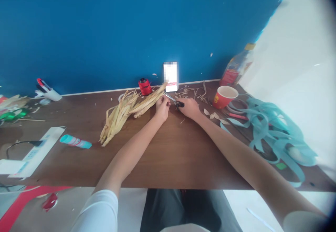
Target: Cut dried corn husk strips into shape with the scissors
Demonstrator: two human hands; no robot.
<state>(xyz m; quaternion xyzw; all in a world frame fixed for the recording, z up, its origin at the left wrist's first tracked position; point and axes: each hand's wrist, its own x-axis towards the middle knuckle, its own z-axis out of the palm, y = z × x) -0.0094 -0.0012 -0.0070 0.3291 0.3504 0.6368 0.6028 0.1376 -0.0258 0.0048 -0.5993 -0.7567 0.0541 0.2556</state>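
Note:
My right hand (189,108) is closed round the dark handles of a pair of scissors (172,98). Its metal blades point left, toward my other hand. My left hand (163,108) has its fingers pinched together just below the blades; whatever lies between the fingertips is too small to make out. Right beside it, a bundle of dried corn husks (148,103) slants up behind the fingers and reaches the scissor tips. A second, larger corn husk bundle (115,123) lies on the table farther left.
On the brown table (168,155) stand a red spool (144,87), a lit phone (171,76) against the blue wall, a paper cup (223,98) and a bottle (233,69). Teal ribbon (273,130) sprawls at right. A glue stick (75,141) and power strip (39,153) lie left.

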